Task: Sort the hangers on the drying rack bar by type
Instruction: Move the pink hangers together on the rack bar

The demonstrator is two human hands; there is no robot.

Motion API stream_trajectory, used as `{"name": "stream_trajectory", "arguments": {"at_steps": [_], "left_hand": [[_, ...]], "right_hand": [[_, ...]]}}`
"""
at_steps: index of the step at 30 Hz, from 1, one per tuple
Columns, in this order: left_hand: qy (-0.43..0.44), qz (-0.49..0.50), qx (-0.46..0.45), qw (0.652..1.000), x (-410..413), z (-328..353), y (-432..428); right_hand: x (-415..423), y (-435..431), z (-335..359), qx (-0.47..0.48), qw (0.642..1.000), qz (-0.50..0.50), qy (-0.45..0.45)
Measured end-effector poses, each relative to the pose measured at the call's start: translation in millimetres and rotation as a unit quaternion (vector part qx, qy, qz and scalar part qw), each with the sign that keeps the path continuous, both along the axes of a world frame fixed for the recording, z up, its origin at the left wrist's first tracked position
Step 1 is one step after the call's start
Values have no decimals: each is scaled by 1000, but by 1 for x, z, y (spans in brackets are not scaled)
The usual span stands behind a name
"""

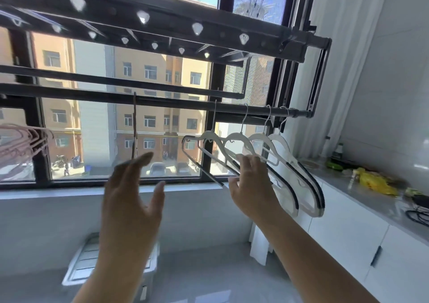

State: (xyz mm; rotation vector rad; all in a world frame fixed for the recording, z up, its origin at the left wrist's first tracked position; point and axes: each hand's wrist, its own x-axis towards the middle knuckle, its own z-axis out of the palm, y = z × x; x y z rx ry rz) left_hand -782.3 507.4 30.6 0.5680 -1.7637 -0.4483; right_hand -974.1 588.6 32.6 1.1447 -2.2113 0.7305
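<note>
Several white hangers with black grip strips [299, 175] hang at the right end of the dark drying rack bar [176, 103]. My right hand [251, 184] grips the lower bar of the leftmost white hanger [209, 154], fingers curled round it. A single dark hanger [134, 126] hangs edge-on near the middle of the bar. A bunch of pink hangers [23, 145] shows at the far left. My left hand [132, 193] is raised below the dark hanger, fingers spread, holding nothing.
A perforated upper rack frame [162, 22] runs overhead. The window and sill [69, 191] lie behind the bar. A white cabinet counter [362, 186] on the right carries a yellow bag [376, 183] and cables. A folded white rack [86, 263] lies on the floor below.
</note>
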Motion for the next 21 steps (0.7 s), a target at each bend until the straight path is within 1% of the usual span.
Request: {"name": "stream_trajectory", "arguments": {"at_steps": [1, 3, 5, 7, 9, 12, 15, 18, 21], "left_hand": [[5, 28, 4, 1000, 8, 2, -9], [6, 58, 46, 997, 19, -5, -27], [-12, 33, 119, 992, 20, -20, -38], [-39, -10, 174, 984, 21, -37, -41], [-45, -56, 210, 975, 25, -51, -41], [-48, -112, 241, 963, 37, -64, -39], [-53, -129, 245, 959, 48, -76, -37], [-53, -108, 241, 963, 52, -84, -33], [-42, -94, 235, 966, 51, -86, -29]], "right_hand": [[6, -1, -1, -10, 1000, 6, 21], [22, -3, -1, -23, 998, 51, 22], [39, -8, -4, -24, 992, 123, -27], [58, -19, -10, 0, 973, 199, -120], [80, -35, -17, 43, 939, 259, -222], [108, -60, -21, 61, 892, 311, -322], [124, -77, -21, 36, 841, 333, -424], [133, -87, -22, -18, 778, 340, -529], [138, -91, -23, -72, 727, 360, -580]]}}
